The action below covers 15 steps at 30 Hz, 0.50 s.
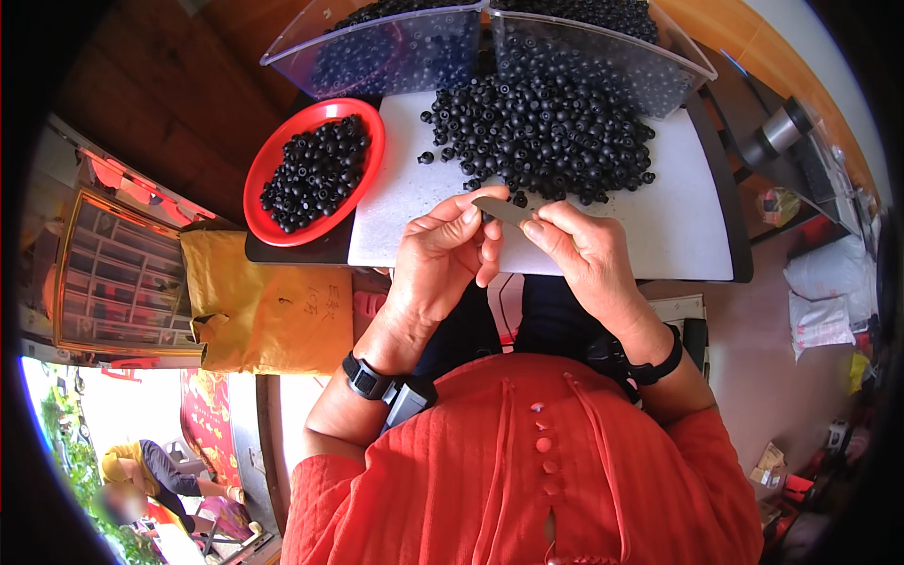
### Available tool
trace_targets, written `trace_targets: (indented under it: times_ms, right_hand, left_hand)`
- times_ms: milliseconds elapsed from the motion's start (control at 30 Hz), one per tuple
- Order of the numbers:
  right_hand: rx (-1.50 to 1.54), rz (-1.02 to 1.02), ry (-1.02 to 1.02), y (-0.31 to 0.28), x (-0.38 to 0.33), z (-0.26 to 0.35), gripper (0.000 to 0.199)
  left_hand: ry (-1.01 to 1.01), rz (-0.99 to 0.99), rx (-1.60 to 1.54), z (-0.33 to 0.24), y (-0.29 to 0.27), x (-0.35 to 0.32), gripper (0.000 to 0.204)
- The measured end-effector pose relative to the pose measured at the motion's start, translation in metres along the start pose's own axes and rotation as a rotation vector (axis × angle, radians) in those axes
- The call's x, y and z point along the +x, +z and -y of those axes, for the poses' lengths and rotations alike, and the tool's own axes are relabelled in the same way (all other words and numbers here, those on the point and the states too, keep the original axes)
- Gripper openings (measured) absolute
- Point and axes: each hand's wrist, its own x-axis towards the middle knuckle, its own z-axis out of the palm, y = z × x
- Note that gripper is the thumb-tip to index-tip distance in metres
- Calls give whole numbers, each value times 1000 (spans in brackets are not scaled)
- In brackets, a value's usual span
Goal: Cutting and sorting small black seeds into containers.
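Note:
My left hand (435,252) pinches a small black round piece (487,217), mostly hidden by the fingers. In my right hand (589,252) is a short flat metal blade (504,209) with a rounded tip, which lies against the piece at my left fingertips. Both hands are over the near edge of a white board (405,221). Just beyond them spreads a pile of black round knob-like pieces (556,127), some showing a hole or a narrow neck. To the left, a red plastic plate (256,184) carries more such pieces (318,169).
Two clear plastic bins (395,56) (603,61) full of black pieces stand at the far edge. A yellow sack (273,301) is left below the table. White bags (819,292) lie at the right. Another person (155,476) sits far off at the lower left.

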Motion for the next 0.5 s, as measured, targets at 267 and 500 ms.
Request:
trace_targets:
  times_ms: [267,500]
  right_hand:
    - [141,-72,-14,2,-6,-4,20]
    - [292,-44,163,-5,-9,-3,21]
  left_hand:
    - [-30,7,21,0,-5,1,32]
    - [28,-7,48,0,0,1,32]
